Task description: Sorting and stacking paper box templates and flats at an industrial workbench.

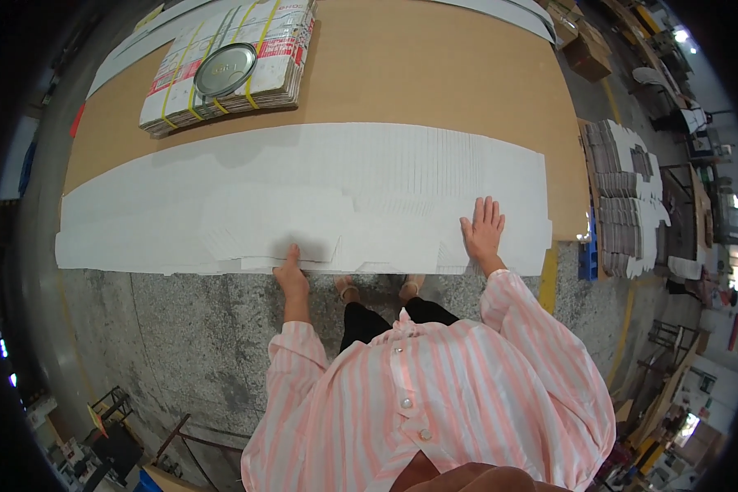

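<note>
White die-cut cardboard sheets (303, 164) lie overlapped in a wide spread along the near side of a brown board surface (435, 74). At their near edge my left hand (292, 277) grips the sheets, thumb on top, its other fingers hidden beneath the edge. Farther right, my right hand (485, 234) rests flat on the white cardboard with fingers stretched out, holding nothing. Narrow steps between sheet edges show toward the right of the spread.
A strapped bundle of flattened cartons (225, 61) sits at the far left, with a round metal lid (225, 70) on it. Stacks of cut cardboard (627, 197) stand on a blue pallet (588, 259) to the right. A brown box (587, 54) is at the far right.
</note>
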{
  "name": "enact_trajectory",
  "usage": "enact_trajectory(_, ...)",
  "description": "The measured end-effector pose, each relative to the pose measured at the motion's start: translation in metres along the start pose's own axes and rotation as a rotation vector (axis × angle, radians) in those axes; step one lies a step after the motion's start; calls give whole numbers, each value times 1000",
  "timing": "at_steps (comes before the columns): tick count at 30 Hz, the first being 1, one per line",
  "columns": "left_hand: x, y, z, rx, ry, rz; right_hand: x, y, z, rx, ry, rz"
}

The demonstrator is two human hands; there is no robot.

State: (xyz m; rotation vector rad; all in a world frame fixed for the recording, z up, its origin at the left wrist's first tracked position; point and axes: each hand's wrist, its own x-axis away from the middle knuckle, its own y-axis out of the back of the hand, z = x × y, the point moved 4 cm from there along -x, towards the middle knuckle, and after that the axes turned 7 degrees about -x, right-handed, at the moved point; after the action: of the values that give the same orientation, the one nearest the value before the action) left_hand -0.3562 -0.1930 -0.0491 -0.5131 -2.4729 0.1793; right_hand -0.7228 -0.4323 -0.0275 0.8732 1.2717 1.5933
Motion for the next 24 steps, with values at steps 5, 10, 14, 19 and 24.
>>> enact_trajectory(5, 5, -6, -4, -270, -184, -39, -1, 3, -6, 5, -13, -20)
enact_trajectory(10, -6, -10, -2, -55, 22, -33, -4, 2, -6, 20, -26, -16)
enact_trajectory(14, 0, 9, -5, -284, -215, -146, -8, -5, 5, 15, 18, 10)
enact_trajectory(19, -34, 25, 36, -183, 349, -76, -3, -9, -23, 50, -6, -46)
enact_trajectory(24, -6, 10, 11, -193, -189, -235, -1, -6, -15, 94, 24, 6)
